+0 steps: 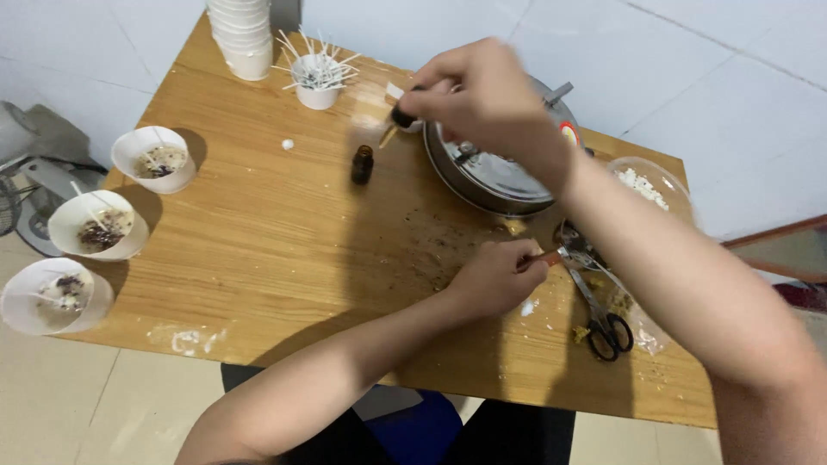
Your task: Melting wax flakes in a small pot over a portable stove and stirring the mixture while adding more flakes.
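Amber glass marks the small bottle (363, 164), standing upright and uncapped on the wooden desk (258, 250); every place below is told from it. Just above and to its right, the right hand (482, 95) hangs in the air with its grip pinched on a dropper (398, 120), black bulb between the fingertips and the thin tube slanting down toward the bottle without touching it. Further right of the bottle sits a round metal pot (491, 176), partly hidden behind that hand and forearm. Below and to the right of the bottle, the left hand (495, 275) rests on the desk, its grip clenched on a thin orange-tipped tool (549, 257); what the tool is cannot be told. Beyond that hand lie black-handled scissors (603, 319) and a clear plastic bag (650, 185) holding white flakes. Above and left of the bottle stand a white cup of wicks (317, 77) and a stack of white cups (243, 34). Far to the bottle's left, three white bowls (90, 226) with dark bits inside line the desk edge.
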